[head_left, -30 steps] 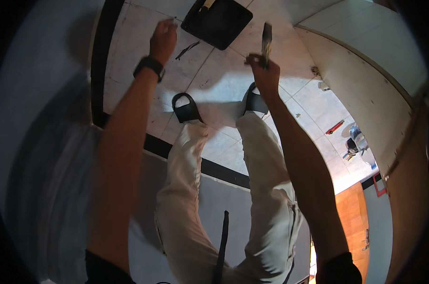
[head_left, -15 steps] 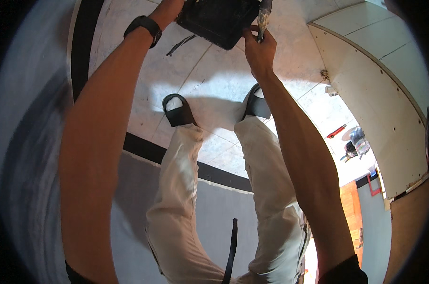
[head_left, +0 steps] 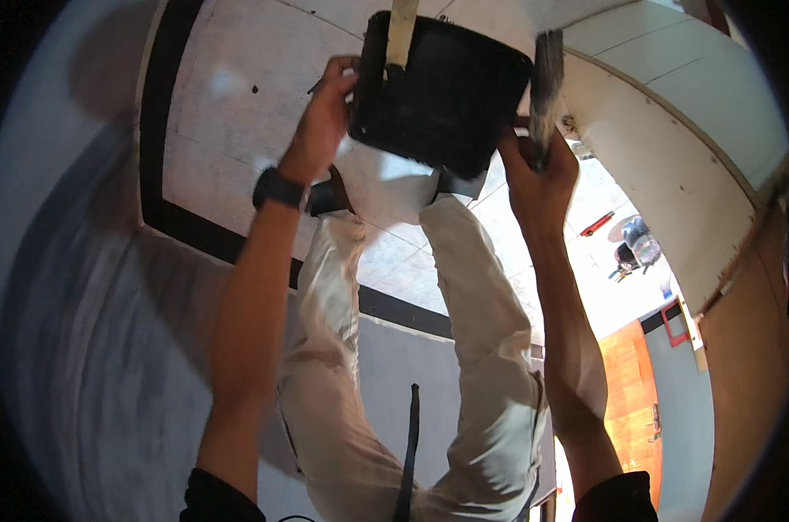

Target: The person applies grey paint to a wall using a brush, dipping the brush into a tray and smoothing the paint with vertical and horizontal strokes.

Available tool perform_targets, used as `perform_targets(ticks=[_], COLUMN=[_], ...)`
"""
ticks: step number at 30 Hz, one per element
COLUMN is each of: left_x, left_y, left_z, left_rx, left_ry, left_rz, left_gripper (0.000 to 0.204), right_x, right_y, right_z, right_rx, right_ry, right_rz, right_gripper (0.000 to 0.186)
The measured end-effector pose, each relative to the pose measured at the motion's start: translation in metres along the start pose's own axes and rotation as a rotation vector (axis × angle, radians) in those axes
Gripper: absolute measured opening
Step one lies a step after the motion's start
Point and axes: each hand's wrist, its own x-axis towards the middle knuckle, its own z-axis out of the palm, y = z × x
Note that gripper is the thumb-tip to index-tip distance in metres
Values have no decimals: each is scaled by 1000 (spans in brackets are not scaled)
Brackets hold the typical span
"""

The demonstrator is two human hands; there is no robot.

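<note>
Both hands hold up a black, shallow, square tray (head_left: 442, 96) above my feet. My left hand (head_left: 325, 117) grips its left edge, fingers closed on the rim. At the right edge, my right hand (head_left: 538, 170) pinches the tray near its lower corner. The same hand also holds an upright paintbrush (head_left: 546, 87), dark at the top and smeared pale lower down. A flat yellowish stick (head_left: 400, 36) stands in the tray's far left part, its lower end dark. What the tray holds inside is too dark to make out.
Below is a tiled floor (head_left: 211, 161) with a black border (head_left: 403, 315). A pale board (head_left: 655, 143) stands at the right. Beyond it lie a red tool (head_left: 597, 224) and a clear plastic package (head_left: 640, 244). A grey wall (head_left: 63, 287) rises at the left.
The tray has come nearer to me and to the right, with both hands on it. The paintbrush has moved along with the right hand. The yellowish stick now shows in the tray.
</note>
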Motion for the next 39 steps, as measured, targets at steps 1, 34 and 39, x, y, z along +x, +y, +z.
perform_targets(ticks=[1,34,39], left_x=[-21,-501,-521], left_y=[5,300,296], left_z=[11,227,251], left_rx=[0,-445,-504], left_ry=[2,-2,42], left_rz=[6,452,577], left_gripper=[33,88,91], right_x=[-15,-334,-348], right_y=[-18,-478,-482], right_z=[-17,-319,-350], right_rx=[-116,-26,54], right_ry=[-14,-270,-309], right_rz=[-20,-411,-529], right_gripper=[24,22,22])
